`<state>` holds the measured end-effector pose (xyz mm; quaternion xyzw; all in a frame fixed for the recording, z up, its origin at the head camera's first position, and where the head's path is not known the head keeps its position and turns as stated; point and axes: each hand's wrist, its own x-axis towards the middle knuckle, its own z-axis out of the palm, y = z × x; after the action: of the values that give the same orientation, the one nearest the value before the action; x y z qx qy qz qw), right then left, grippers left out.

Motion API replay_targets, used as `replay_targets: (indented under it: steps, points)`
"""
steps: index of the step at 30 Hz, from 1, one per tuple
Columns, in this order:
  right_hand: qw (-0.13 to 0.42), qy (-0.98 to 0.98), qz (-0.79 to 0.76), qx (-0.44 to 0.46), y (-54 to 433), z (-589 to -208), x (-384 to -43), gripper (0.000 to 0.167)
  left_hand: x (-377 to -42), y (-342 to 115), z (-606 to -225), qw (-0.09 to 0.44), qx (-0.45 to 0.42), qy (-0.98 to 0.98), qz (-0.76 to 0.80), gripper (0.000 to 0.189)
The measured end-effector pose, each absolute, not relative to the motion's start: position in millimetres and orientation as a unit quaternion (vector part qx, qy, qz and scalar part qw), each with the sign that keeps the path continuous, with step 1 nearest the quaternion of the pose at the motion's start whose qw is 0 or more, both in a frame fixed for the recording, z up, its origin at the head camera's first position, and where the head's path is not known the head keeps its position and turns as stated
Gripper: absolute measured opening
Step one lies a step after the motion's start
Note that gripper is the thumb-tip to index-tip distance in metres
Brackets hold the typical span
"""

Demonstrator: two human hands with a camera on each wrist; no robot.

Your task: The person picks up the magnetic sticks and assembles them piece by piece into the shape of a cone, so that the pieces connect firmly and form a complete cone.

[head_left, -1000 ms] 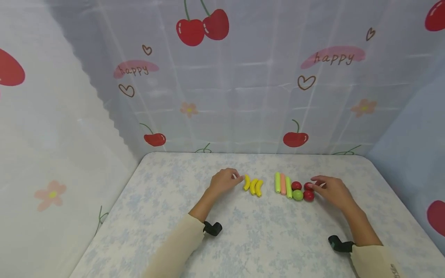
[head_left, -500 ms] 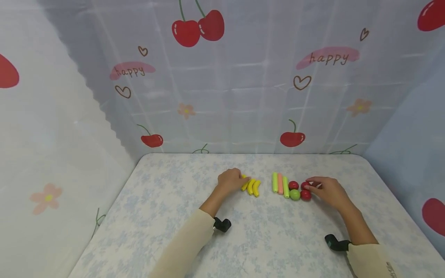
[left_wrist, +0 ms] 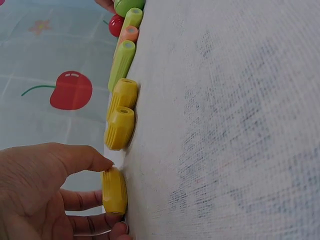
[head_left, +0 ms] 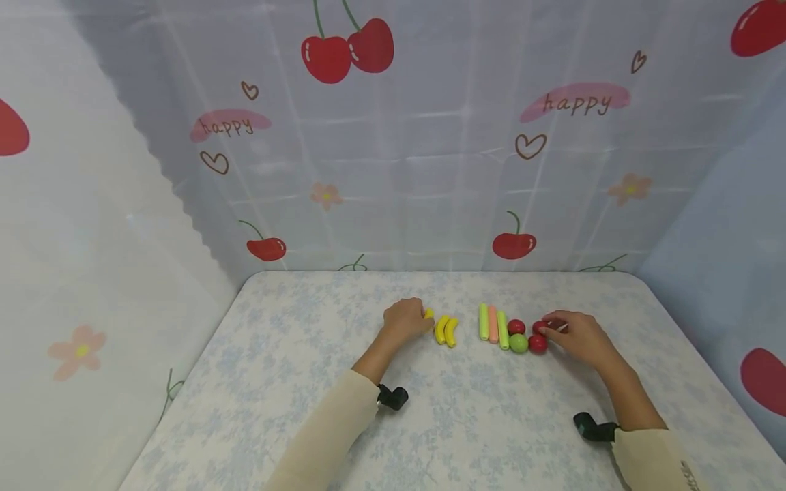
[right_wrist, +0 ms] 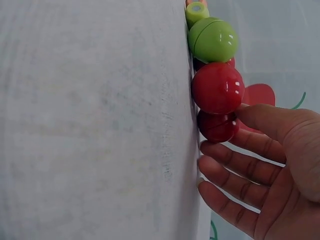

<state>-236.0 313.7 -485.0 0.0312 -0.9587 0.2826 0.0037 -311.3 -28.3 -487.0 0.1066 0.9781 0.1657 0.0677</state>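
Note:
My left hand (head_left: 405,320) pinches a small yellow toy banana (left_wrist: 115,190) between thumb and fingers, at the left end of the row. Two more toy bananas, one (head_left: 441,329) beside the other (head_left: 451,333), lie just to its right. Over on the right, my right hand (head_left: 580,335) has its thumb and index finger around the back red ball (right_wrist: 217,126), its other fingers spread loosely. In front of that ball sits a second red ball (right_wrist: 218,88). A green ball (head_left: 518,343) and a third red ball (head_left: 516,327) lie to their left.
Two light green sticks, one (head_left: 484,322) on each side of an orange stick (head_left: 493,324), stand side by side left of the balls. Everything lies on a pale blue patterned tabletop (head_left: 467,416). A cherry-print curtain (head_left: 417,150) hangs behind it.
My left hand has moved right onto the leftmost toy banana and taken hold of it, its thumb drawing in. The right hand has barely moved at the back red ball.

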Motion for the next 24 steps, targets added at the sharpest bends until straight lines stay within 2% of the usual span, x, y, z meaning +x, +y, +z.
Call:
replay_targets:
  steps: [5, 13, 20, 24]
  points:
    - [0.006, -0.957, 0.289, 0.032, 315.9, -486.2, -236.1, 0.038, -307.9, -25.3, -486.3, 0.059, 0.11, 0.982, 0.143, 0.038]
    - [0.005, -0.957, 0.289, 0.03, 314.7, -488.7, -238.8, 0.039, -302.8, -26.3, -482.5, 0.043, 0.098, 0.983, 0.15, 0.038]
    - [0.003, -0.957, 0.29, 0.028, 316.4, -489.2, -239.6, 0.039, -302.5, -39.5, -488.1, 0.037, 0.105, 0.97, 0.214, 0.039]
    - [0.009, -0.954, 0.297, 0.029, 318.0, -490.3, -239.9, 0.037, -302.1, -53.2, -489.7, 0.045, 0.11, 0.956, 0.27, 0.027]
